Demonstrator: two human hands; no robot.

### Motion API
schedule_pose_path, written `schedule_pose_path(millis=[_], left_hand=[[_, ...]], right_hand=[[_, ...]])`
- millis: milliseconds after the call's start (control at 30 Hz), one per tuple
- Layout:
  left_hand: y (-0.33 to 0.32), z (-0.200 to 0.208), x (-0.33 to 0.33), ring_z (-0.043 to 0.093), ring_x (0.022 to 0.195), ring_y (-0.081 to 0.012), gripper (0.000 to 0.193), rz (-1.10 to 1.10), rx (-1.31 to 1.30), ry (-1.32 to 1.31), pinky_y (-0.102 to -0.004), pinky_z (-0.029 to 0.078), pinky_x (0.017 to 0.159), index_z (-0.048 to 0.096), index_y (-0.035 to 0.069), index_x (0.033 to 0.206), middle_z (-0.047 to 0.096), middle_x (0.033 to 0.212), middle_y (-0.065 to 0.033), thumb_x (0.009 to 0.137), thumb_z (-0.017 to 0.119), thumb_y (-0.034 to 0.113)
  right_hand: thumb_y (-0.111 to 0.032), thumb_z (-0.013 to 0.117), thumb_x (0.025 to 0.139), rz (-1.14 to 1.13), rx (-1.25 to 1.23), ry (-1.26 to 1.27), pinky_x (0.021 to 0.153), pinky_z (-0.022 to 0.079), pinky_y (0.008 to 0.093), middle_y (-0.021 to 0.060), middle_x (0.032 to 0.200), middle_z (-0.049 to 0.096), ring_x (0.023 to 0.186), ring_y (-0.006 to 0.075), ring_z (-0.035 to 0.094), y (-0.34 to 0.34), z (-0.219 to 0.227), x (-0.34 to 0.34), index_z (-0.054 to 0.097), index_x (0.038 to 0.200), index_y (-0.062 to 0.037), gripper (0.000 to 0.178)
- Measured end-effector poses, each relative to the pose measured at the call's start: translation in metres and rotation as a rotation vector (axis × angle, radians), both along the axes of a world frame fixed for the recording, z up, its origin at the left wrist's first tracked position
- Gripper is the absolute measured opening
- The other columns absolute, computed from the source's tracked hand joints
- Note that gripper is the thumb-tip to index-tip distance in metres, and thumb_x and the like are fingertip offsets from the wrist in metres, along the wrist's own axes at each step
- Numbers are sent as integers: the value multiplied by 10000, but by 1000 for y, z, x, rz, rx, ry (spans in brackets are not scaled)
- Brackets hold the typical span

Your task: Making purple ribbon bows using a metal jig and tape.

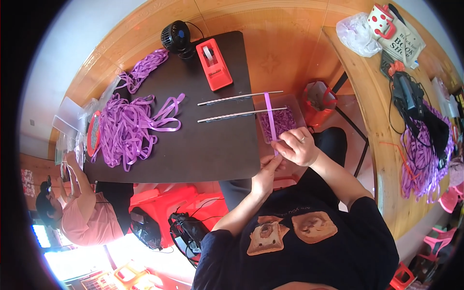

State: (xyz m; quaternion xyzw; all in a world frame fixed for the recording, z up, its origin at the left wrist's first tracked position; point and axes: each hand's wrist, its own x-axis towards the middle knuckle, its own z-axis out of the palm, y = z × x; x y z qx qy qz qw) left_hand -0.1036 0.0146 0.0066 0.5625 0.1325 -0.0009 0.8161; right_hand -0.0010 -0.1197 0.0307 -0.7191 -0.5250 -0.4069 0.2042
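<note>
A purple ribbon (270,116) runs toward me over two thin silvery rods, the far rod (227,99) and the near rod (227,117). Both rods lie side by side on the dark table and stick out past its right edge. My right hand (298,146) pinches the ribbon near its close end. Just below and to its left, my left hand (270,167) has its fingers closed at the ribbon's lower end. Beneath the rods stands a translucent pink bin (301,108) holding many small purple pieces.
Loose purple ribbons (125,128) heap on the table's left, near a red tape dispenser (214,65) and a black fan (177,37). A red bag (319,102) stands beyond the bin. At right, a wooden table (360,82) carries more ribbons. Another person (92,217) sits at left.
</note>
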Motion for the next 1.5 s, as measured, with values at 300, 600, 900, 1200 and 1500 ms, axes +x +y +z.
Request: schedule_pose_path(millis=[300, 600, 900, 1200, 1500], left_hand=[[-3, 20, -21, 601, 672, -123, 136, 24, -182, 89, -261, 568, 622, 637, -24, 916, 642, 797, -84, 904, 593, 103], [3, -4, -27, 611, 732, -124, 154, -103, -187, 7, -270, 584, 678, 611, -35, 1022, 634, 850, -81, 890, 586, 40], [1, -6, -18, 597, 753, -99, 140, -150, -166, 54, -237, 538, 667, 599, -8, 1003, 636, 855, -57, 911, 563, 91], [2, -14, -19, 598, 755, -90, 120, -146, -133, 44, -221, 506, 708, 604, 2, 988, 644, 846, -41, 910, 557, 79], [-8, 8, 13, 536, 739, -56, 264, -125, 57, 91, -172, 433, 637, 571, 18, 1171, 618, 920, -20, 922, 558, 102]], right_hand=[[-125, 641, 605, 32, -47, -80, 637, 445, 283, 28, 949, 603, 865, 187, 554, 4, 13, -9, 696, 871, -62, 278], [-102, 759, 596, 91, 59, -117, 596, 395, 286, 35, 844, 621, 727, 177, 566, 19, 47, -2, 684, 858, -29, 282], [-94, 756, 609, 95, -12, -3, 583, 379, 287, 36, 850, 612, 717, 172, 570, 15, 33, -9, 672, 863, -18, 278], [-82, 713, 640, 86, -2, -18, 561, 394, 276, 36, 824, 588, 699, 160, 554, 16, 43, -10, 667, 836, -9, 214], [8, 623, 655, 150, 90, 302, 622, 377, 358, 59, 748, 568, 663, 239, 521, 27, 112, 56, 633, 851, -24, 199]])
